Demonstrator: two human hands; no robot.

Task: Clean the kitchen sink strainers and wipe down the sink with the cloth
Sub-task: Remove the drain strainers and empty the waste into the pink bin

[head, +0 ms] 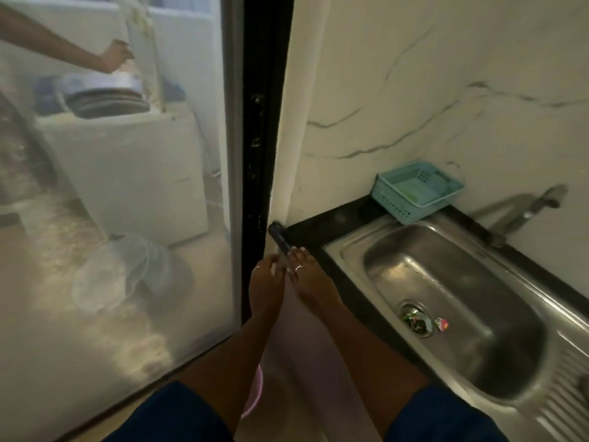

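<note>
Blurry dark tool (281, 241) pointed away, tip at surface (334, 222) corner; left grip (266, 282) and right grip (308, 277) pinched its near end.

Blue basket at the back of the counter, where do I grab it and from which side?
Grip the basket by its near long rim, coming from above on the sink side. Its far side is close against the marble wall, while the open top leaves that rim free for fingers. The left hand and right hand both hold the dark handle, so free one first.
</note>
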